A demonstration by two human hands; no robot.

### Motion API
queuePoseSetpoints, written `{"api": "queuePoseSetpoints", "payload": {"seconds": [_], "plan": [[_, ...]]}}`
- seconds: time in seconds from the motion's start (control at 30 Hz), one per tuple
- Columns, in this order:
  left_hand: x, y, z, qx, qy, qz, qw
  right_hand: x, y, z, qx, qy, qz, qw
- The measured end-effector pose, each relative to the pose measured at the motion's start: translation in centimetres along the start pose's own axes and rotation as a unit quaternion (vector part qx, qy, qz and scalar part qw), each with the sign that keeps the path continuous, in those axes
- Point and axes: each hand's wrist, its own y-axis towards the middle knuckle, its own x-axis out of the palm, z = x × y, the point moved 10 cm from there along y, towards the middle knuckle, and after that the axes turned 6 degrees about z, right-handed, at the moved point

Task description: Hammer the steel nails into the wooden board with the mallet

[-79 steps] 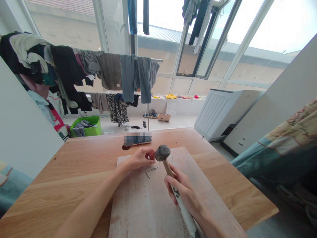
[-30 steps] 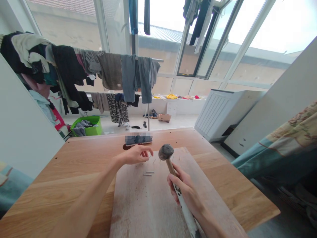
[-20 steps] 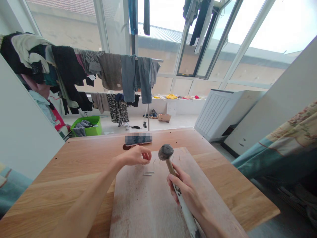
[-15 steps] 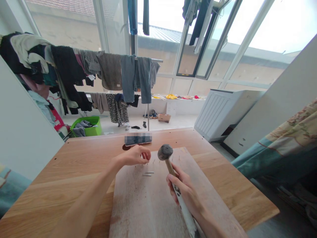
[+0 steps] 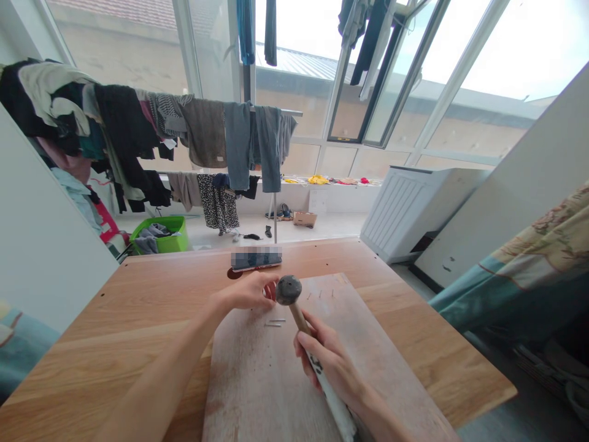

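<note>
My right hand (image 5: 324,350) is wrapped round the handle of a hammer (image 5: 289,290), which has a dark rounded head and a worn, partly white shaft. The hammer head is close beside the fingertips of my left hand (image 5: 254,291). Those fingers pinch a thin nail at the far part of a wooden board (image 5: 248,380); the hammer head partly hides this spot. Several thin nails (image 5: 320,294) stand in the board to the right of the hammer head. Two loose nails (image 5: 276,323) lie flat on the board, just in front of my left hand.
Under the board is a wooden table (image 5: 151,288). A dark oblong object (image 5: 256,258) lies near its far edge. Beyond are a clothes rack (image 5: 292,113) hung with laundry, a green basket (image 5: 181,236) and a white appliance (image 5: 400,205). A curtain (image 5: 510,264) hangs at right.
The hammer and my right hand have shifted left and slightly down, bringing the head next to my left fingertips. My left hand has barely moved.
</note>
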Motion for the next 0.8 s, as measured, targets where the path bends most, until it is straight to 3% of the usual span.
{"api": "queuePoseSetpoints", "payload": {"seconds": [0.17,0.47,0.8], "plan": [[-0.4,0.0,0.2,0.009,0.021,0.010,1.000,0.5,0.1,0.6,0.010,-0.004,-0.029,1.000],[-0.1,-0.1,0.4,0.010,0.030,0.000,0.999,0.6,0.0,0.4,0.013,0.002,-0.021,1.000],[-0.8,-1.3,0.1,-0.058,0.136,-0.030,0.989,0.2,0.0,0.0,0.010,-0.004,-0.002,1.000]]}}
